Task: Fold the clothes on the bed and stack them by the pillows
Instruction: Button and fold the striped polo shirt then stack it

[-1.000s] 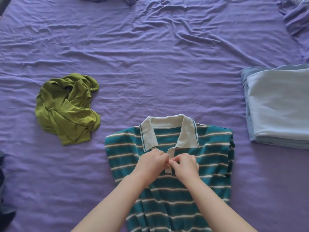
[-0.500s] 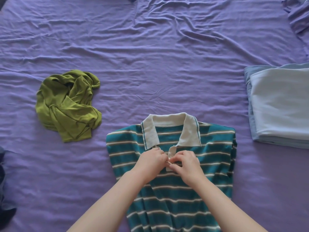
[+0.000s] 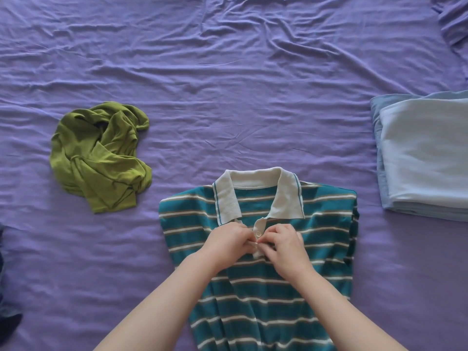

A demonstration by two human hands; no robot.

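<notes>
Both my hands have slid down the placket [image 3: 258, 233]; left hand [image 3: 229, 243] and right hand [image 3: 285, 245] fingers pinch it, polo shirt [image 3: 263, 287] running lengthwise toward me.

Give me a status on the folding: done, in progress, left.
Done: a folded pale blue stack sits at the right of the bed. In hand: the left hand and right hand pinch the button placket of the striped polo shirt, which lies flat and not yet folded. Left: the crumpled green garment, plus some dark fabric at the left edge.
</notes>
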